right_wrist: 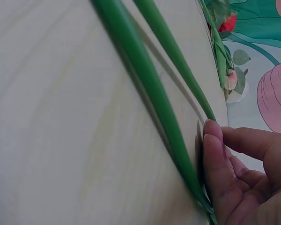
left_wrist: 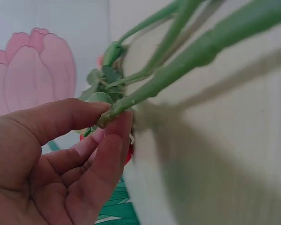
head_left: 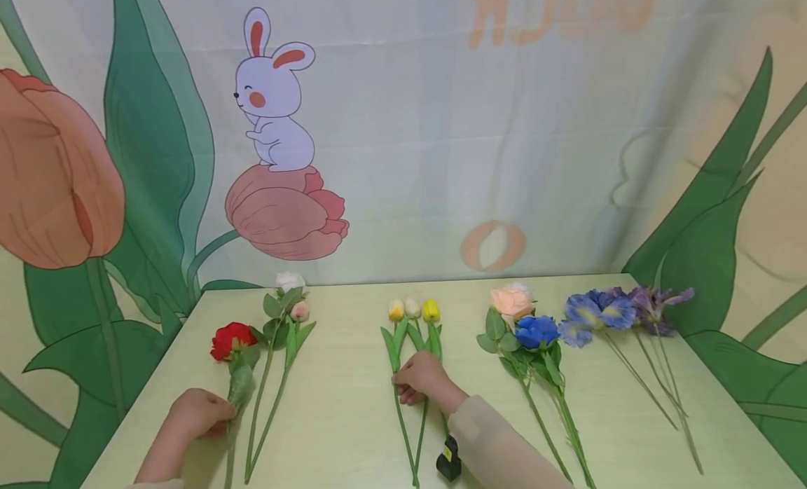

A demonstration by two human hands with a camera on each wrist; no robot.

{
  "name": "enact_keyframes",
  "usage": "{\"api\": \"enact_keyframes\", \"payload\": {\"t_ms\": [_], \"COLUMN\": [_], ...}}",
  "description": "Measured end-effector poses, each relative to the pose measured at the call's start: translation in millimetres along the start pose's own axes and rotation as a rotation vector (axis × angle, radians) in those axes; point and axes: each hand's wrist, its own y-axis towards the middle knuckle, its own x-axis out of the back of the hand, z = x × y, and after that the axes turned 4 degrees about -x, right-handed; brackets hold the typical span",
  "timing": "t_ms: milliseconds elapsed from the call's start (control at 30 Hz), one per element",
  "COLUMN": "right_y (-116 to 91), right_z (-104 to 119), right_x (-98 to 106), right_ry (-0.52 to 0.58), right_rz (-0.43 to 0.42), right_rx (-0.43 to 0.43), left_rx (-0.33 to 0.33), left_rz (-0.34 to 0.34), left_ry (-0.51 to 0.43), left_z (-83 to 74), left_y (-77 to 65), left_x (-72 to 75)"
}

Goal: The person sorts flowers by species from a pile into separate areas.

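My left hand (head_left: 197, 413) pinches the green stem of a red rose (head_left: 233, 340) at the table's left; thumb and fingertips close on the stem (left_wrist: 152, 86) in the left wrist view. Around the middle, my right hand (head_left: 427, 378) pinches the stem of the leftmost tulip (head_left: 396, 310), which has a white and yellow bloom. In the right wrist view that thin stem (right_wrist: 178, 61) runs into the fingertips, with a second stem (right_wrist: 152, 89) beside it. A cream tulip (head_left: 412, 307) and a yellow tulip (head_left: 431, 310) lie alongside.
Right of the red rose lie a white rose (head_left: 290, 281) and a pink tulip (head_left: 300, 311). Farther right are a peach rose (head_left: 512, 302), a blue flower (head_left: 536, 331) and purple-blue irises (head_left: 599, 312). A small black object (head_left: 449, 462) is by the right sleeve. A printed curtain (head_left: 403, 139) hangs behind the table.
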Motion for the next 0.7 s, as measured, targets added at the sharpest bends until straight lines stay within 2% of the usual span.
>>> {"api": "enact_keyframes", "payload": {"t_ms": [167,400,533,700], "right_y": [2.6,0.8,-1.5,-6.4], "right_z": [0.1,-0.7,-2.0,0.3], "right_x": [-1.3,1.3,4.4,8.7], "right_ry": [0.000,-0.006,-0.002,0.032], "right_rz": [-0.003,-0.011,-0.012,-0.027], "right_rx": [-0.003,0.003,0.033,0.083], "left_rx": [-0.014,-0.086,-0.124,-0.174], "left_rz": [-0.017,-0.017,-0.019,-0.039], "left_ry": [-0.047,-0.059,-0.079,-0.124], "left_z": [-10.8,-41.4,-60.9,-83.3], "left_y": [-9.6,-20.6,-24.2,-26.8], "left_x": [12.3,24.4,22.9,13.8]}}
